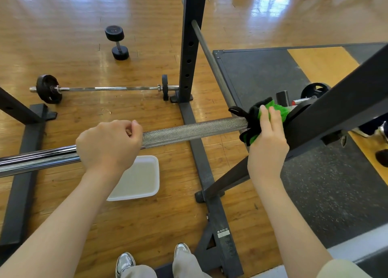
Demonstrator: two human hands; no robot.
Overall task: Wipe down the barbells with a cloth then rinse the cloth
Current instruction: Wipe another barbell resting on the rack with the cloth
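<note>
Two silver shoes (125, 262) and pale trouser legs sit at six o'clock, toes pointing at the rack's dark base rail (212, 196). Just above them, the left hand (109, 144) curls round the barbell (193, 131) where smooth chrome meets the knurled grip, probably to steady the bar and keep it from rolling on its supports. At three o'clock the right hand (267, 137) clamps a green and black cloth (259, 120) around the bar right beside the slanted rack beam (336, 109); the cloth wraps the shaft, so one squeeze covers the whole circumference. Judging by that position, wiping has reached the far end of the knurling.

Below the bar, on the floor near six o'clock, lies a white tray (138, 179) holding pale water, kept close for rinsing. Glossy wooden flooring spreads toward twelve o'clock, where a second barbell (105, 88) with black plates rests near the upright post (190, 42), and a dumbbell (117, 42) stands beyond at eleven. Dark rubber matting (262, 78) fills two o'clock.
</note>
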